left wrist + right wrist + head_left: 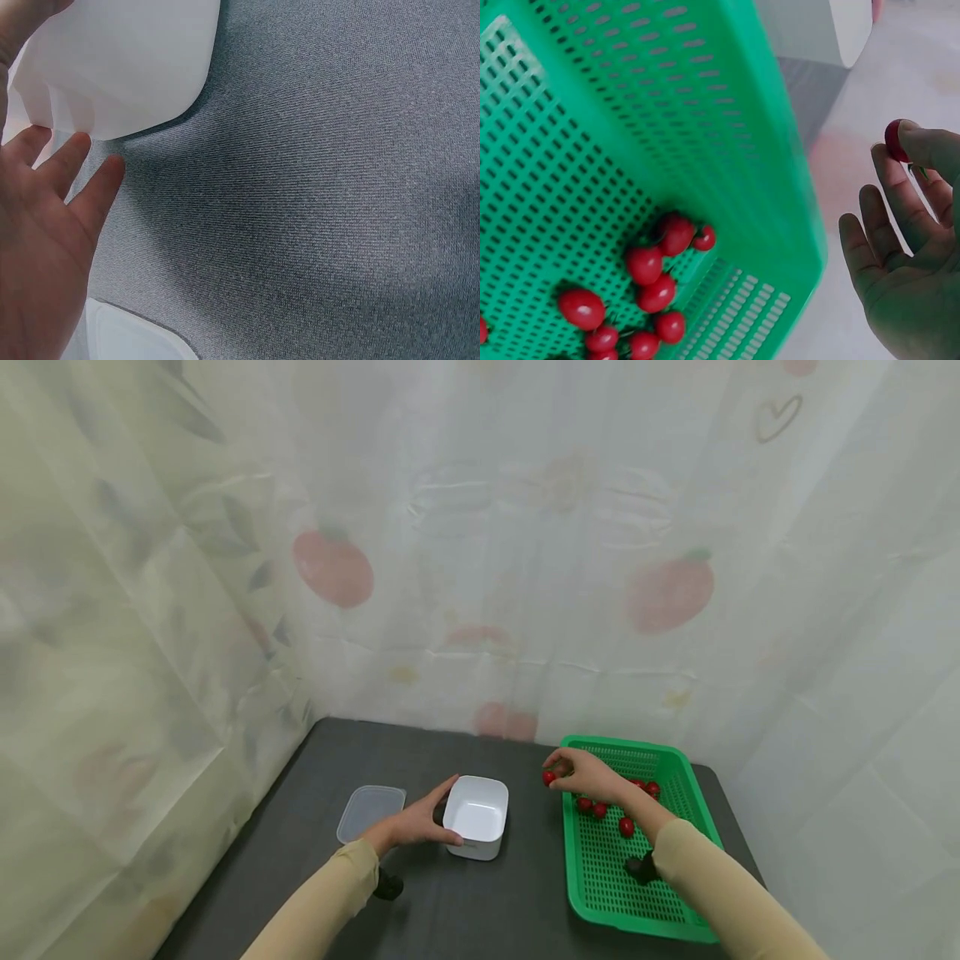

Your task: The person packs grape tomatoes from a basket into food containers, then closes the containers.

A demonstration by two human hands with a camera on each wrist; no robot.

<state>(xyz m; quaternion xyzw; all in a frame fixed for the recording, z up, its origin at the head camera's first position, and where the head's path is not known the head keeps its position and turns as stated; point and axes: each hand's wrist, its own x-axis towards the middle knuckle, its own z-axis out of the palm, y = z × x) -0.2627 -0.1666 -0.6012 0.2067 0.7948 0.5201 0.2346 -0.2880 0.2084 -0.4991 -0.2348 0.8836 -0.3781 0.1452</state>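
Note:
A white square container (pixel 477 810) stands on the dark table, its inside bare. My left hand (pixel 422 820) holds it from the left, thumb on the near side and fingers at the far side; in the left wrist view the fingertips (pixel 73 146) meet its wall. My right hand (pixel 588 775) pinches a red cherry tomato (pixel 549 777) between thumb and fingers, above the left rim of a green basket (pixel 573 860). The right wrist view shows this cherry tomato (pixel 896 141) outside the basket wall. Several more cherry tomatoes (pixel 656 292) lie inside the basket.
A translucent lid (pixel 369 812) lies flat on the table (pixel 442 910), left of the container and behind the left hand. Printed curtains (pixel 480 568) hang close behind the table and along both sides. Dark table surface separates container and basket.

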